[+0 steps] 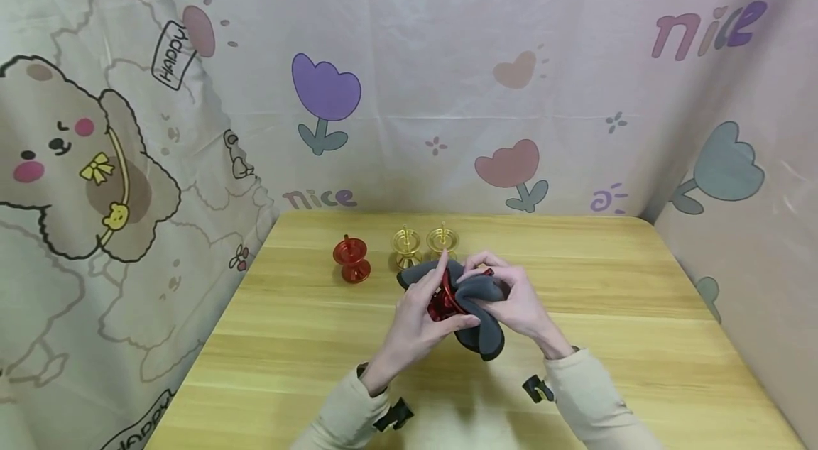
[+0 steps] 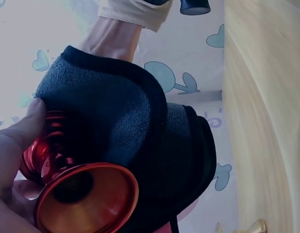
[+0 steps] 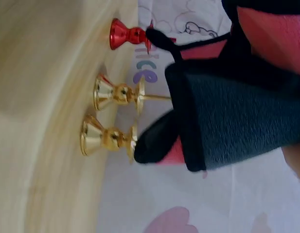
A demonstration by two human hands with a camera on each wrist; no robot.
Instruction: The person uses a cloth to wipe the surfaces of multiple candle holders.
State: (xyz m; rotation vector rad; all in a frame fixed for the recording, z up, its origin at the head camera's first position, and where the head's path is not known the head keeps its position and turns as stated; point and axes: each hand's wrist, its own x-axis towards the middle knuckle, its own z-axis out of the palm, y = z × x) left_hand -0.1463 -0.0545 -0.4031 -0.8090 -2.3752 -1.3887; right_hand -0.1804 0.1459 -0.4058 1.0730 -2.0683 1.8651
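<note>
Glossy red metallic holder (image 2: 103, 201), fuzzy matt grey cloth (image 2: 108, 104), shiny gold metallic stands (image 3: 122, 93), smooth wood-grained tabletop (image 1: 287, 336)

Grey cloth (image 1: 489, 336) with black edging; two red candlesticks (image 1: 354, 270) (image 2: 98, 201), two gold candlesticks (image 1: 405, 243) (image 1: 443, 240); yellow wood-grained desk (image 1: 613, 265); whitish backdrop (image 1: 409, 45) with purple, pink and blue-grey tulips (image 1: 326, 89); cream sleeves (image 1: 341, 411) (image 1: 591, 393).

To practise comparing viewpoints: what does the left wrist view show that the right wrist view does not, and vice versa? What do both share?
Only the left wrist view shows the left hand holding a red candle holder, its hollow base towards the camera. Only the right wrist view shows another red holder standing on the table, and two gold holders nearly whole. Both show the grey cloth, table and patterned curtain; the left view catches just slivers of gold at its bottom edge.
</note>
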